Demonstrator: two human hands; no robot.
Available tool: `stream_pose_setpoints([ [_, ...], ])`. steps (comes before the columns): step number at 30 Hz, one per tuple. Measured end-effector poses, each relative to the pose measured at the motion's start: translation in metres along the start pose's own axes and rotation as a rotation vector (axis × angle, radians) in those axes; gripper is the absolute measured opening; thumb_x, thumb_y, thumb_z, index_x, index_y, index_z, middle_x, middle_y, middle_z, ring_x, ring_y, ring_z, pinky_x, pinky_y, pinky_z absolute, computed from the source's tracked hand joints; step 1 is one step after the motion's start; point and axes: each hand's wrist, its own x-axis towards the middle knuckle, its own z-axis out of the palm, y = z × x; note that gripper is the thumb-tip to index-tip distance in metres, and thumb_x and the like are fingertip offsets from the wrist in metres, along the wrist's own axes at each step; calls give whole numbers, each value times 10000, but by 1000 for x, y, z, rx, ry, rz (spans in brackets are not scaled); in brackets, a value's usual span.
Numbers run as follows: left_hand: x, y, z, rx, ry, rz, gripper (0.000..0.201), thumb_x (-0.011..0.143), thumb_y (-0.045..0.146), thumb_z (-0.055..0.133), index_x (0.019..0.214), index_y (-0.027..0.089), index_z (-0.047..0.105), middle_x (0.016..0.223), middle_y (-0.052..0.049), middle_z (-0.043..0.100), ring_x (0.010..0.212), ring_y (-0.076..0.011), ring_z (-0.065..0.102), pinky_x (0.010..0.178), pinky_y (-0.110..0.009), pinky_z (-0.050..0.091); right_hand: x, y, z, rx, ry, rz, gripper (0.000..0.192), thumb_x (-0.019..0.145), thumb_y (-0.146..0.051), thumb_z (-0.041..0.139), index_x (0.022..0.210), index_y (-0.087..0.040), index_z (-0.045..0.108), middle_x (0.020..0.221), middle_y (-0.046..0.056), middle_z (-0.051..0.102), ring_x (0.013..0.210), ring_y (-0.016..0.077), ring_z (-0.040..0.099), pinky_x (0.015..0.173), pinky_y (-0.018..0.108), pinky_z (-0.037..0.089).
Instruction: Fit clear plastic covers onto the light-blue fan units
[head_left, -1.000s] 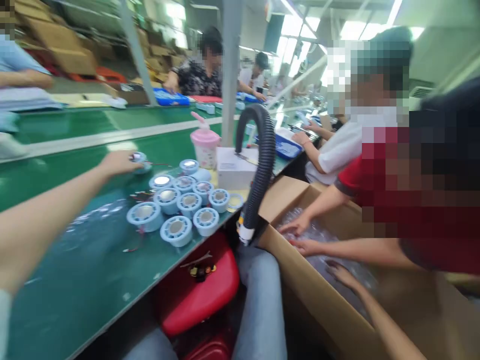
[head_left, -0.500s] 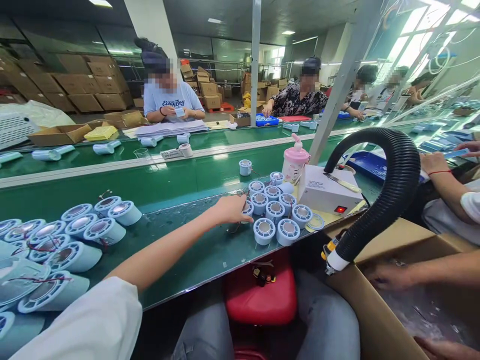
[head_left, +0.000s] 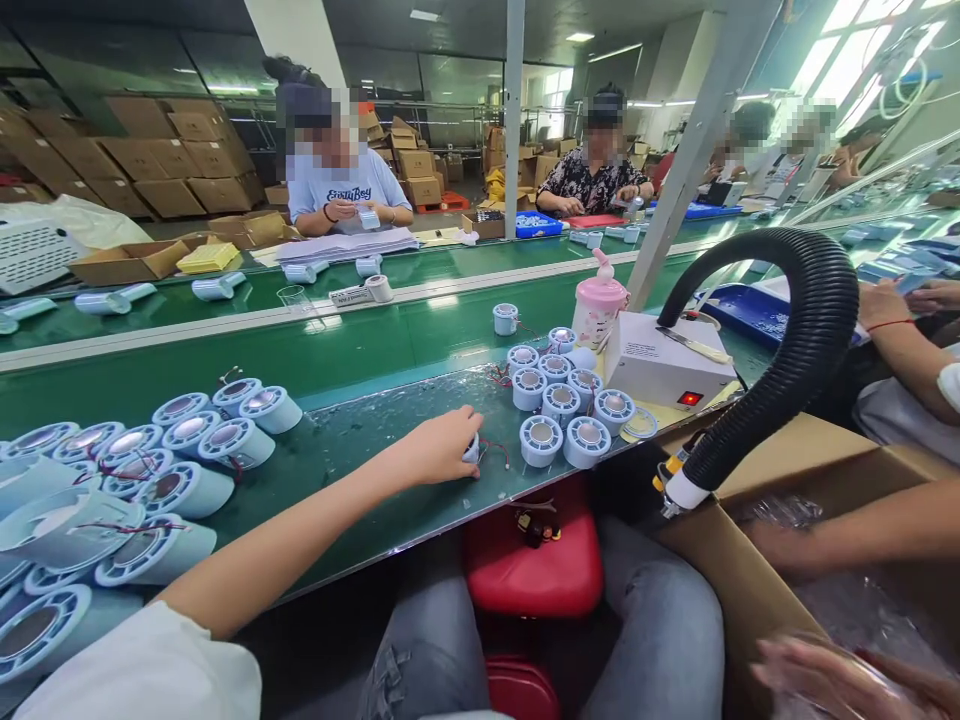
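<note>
My left hand (head_left: 439, 445) reaches over the green work surface with its fingers closed round a light-blue round housing (head_left: 471, 452). Most of that housing is hidden behind the fingers. A thin red and black wire with a small plug (head_left: 496, 448) lies just to its right. Beyond my hand stands a group of similar housings (head_left: 560, 400), upright, with ribbed rims and metallic centres. Many more housings (head_left: 232, 440) are crowded at the left, beside my forearm. My right hand is out of view.
A white box with a lit red switch (head_left: 664, 365) and a black corrugated hose (head_left: 814, 300) stand at the right, near a pink-lidded cup (head_left: 600, 305). Another person's hands work at an open carton (head_left: 757, 610) holding clear plastic. A red stool (head_left: 532, 570) is below the edge.
My left hand has drawn a housing away from the right-hand group, towards me and slightly left. The view has shifted a little. A person's hand at the carton has moved left.
</note>
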Motion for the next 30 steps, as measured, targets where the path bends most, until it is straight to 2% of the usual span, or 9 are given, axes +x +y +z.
stream_pose_setpoints([
  [2, -8, -1, 7, -143, 16, -51, 386, 802, 450, 553, 1008, 123, 565, 1117, -184, 596, 1047, -320, 574, 850, -405, 485, -19, -5, 0, -64, -210, -117, 352, 751, -438, 756, 1077, -314, 704, 1094, 117, 694, 965, 314, 688, 765, 404, 600],
  [5, -20, 6, 30, -437, -112, -59, 543, 900, 550, 196, 1043, 138, 520, 923, -129, 632, 744, -218, 627, 570, -308, 514, -33, -22, 27, -301, -488, -522, 498, 764, -352, 728, 1252, -342, 633, 1182, 105, 670, 1026, 318, 681, 787, 381, 609],
  [7, -25, 15, 52, -635, -298, -36, 658, 876, 594, 78, 1060, 139, 515, 799, -90, 626, 509, -157, 557, 399, -259, 439, -35, -37, 53, -443, -433, -746, 499, 820, -280, 648, 1315, -286, 588, 1213, 140, 639, 1027, 309, 674, 778, 392, 607],
  [9, -27, 26, 75, -817, -517, -14, 729, 822, 687, 91, 1003, 142, 539, 709, -62, 602, 386, -119, 461, 312, -232, 358, -35, -52, 73, -549, -405, -817, 481, 836, -252, 618, 1316, -254, 584, 1220, 167, 617, 1023, 322, 654, 770, 436, 599],
  [12, -27, 40, 99, -1003, -732, -1, 784, 761, 797, 139, 915, 150, 554, 659, -37, 555, 366, -100, 404, 276, -207, 289, -33, -66, 83, -659, -424, -830, 494, 835, -234, 612, 1326, -261, 571, 1221, 173, 605, 1002, 339, 627, 734, 476, 587],
  [15, -25, 51, 104, -1033, -782, 37, 719, 756, 810, 301, 880, 157, 576, 639, -5, 513, 402, -96, 390, 291, -195, 269, -34, -71, 80, -735, -366, -724, 521, 828, -206, 602, 1343, -261, 552, 1231, 170, 598, 981, 337, 615, 696, 469, 584],
  [20, -28, 66, 93, -731, -527, 298, 274, 831, 430, 594, 885, 168, 655, 799, -13, 591, 715, -154, 546, 613, -242, 449, -33, -70, 74, -796, -378, -524, 291, 788, -156, 656, 1071, -211, 690, 1203, 140, 617, 990, 322, 607, 700, 437, 585],
  [25, -41, 75, 90, -384, -200, 413, 211, 873, 339, 576, 1011, 210, 670, 981, -48, 618, 895, -200, 593, 795, -289, 442, -30, -75, 66, -708, -525, -438, 256, 696, -104, 763, 903, -233, 687, 1219, 69, 624, 1029, 271, 609, 767, 389, 587],
  [30, -39, 72, 92, -474, -211, 485, 198, 897, 282, 551, 1020, 189, 676, 1008, -58, 650, 912, -183, 617, 826, -274, 457, -29, -74, 67, -837, -337, -602, 394, 765, -171, 739, 1146, -240, 665, 1292, 142, 591, 1025, 332, 606, 740, 459, 583],
])
